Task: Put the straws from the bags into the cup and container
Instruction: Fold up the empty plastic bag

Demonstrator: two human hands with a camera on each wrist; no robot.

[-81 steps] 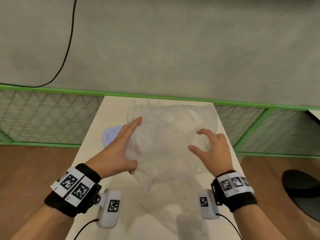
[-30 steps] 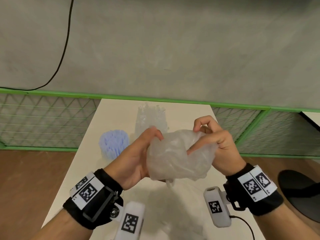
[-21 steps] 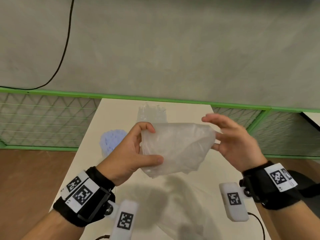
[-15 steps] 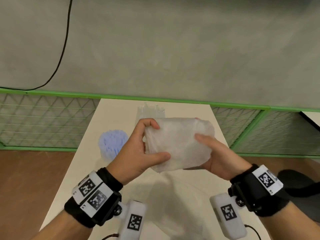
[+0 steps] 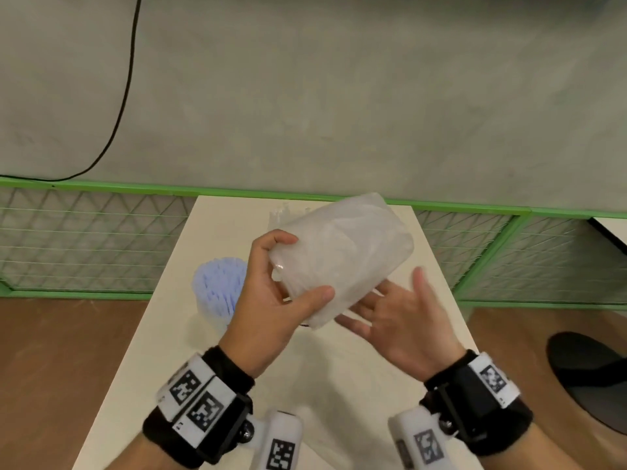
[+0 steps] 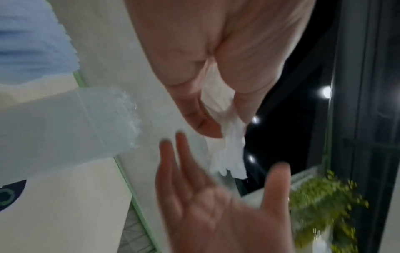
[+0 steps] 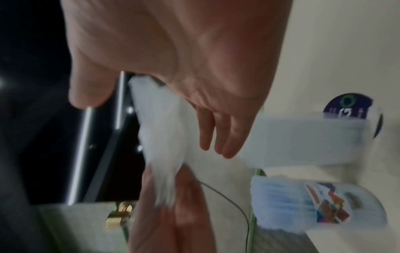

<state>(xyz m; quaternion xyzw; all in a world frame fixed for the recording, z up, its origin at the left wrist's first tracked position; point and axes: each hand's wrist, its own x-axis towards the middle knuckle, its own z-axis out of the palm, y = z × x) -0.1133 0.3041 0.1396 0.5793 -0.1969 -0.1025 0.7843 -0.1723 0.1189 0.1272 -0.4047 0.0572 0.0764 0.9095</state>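
An empty clear plastic bag [image 5: 346, 252], folded into a wad, is held above the table. My left hand [image 5: 298, 269] grips its near end between thumb and curled fingers; the left wrist view shows the bag [image 6: 229, 142] pinched there. My right hand [image 5: 390, 300] lies palm up and open just under the bag's lower edge, fingers straight. A cup of blue straws [image 5: 220, 286] stands at the table's left. A clear container of clear straws [image 5: 285, 215] stands behind the bag, mostly hidden by it. Both also show in the right wrist view: the container [image 7: 314, 142] and the cup [image 7: 303, 202].
The cream table [image 5: 176, 351] is narrow, with wooden floor on both sides. A green-framed mesh fence [image 5: 84, 239] runs behind it below a grey wall. A black cable [image 5: 125, 96] hangs on the wall. A dark round object [image 5: 590, 378] lies on the floor at right.
The spread bag has been folded into a wad between both hands. Since half a second ago my right hand has let go and opened beneath it, while my left hand tilted the wad up.
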